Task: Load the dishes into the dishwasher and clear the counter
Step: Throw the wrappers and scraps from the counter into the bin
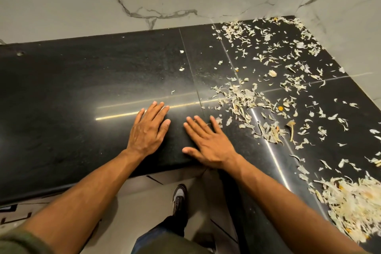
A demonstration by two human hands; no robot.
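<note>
At the front edge of the black granite counter [82, 88], both hands are lying flat, the left hand [147, 130] and the right hand [208, 142] side by side, fingers straight, slightly spread and holding nothing. Pale vegetable peelings [243, 99] are lying scattered to the right of the right hand, with a thicker heap [350, 208] at the counter's near right edge; the palms look poised to sweep them together. No dishes or dishwasher are showing.

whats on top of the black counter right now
Both hands lie flat on the black counter: left hand, right hand. Pale peel scraps scatter across its right side, with a thicker heap near the front edge. Whatever lies under the palms is covered.
</note>
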